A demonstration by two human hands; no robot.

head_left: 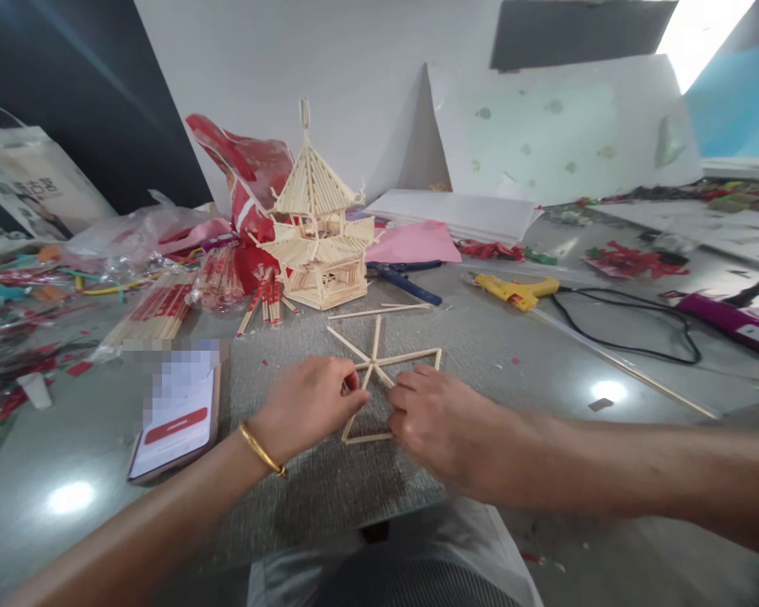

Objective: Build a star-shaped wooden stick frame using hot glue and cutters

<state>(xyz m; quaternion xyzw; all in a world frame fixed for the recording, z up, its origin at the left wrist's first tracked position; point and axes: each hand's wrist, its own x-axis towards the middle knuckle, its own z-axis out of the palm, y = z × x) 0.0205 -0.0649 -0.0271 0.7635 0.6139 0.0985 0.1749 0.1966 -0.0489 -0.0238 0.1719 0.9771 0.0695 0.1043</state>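
A flat, spoked frame of pale wooden sticks lies on the dark mat, its spokes meeting at one centre. Two of its outer corners are closed by short cross sticks. My left hand, with a gold bracelet at the wrist, pinches a spoke just below the centre. On the near right side of the frame, my right hand has its fingers curled down on the sticks and hides part of them. Loose thin sticks lie beyond the frame. Behind stands a tiered stick pagoda.
A phone lies at the left. Bundled wooden sticks and red-wrapped sticks sit behind it. Blue-handled pliers rest beside the pagoda. Right of them are a yellow glue gun with a black cord and a purple device.
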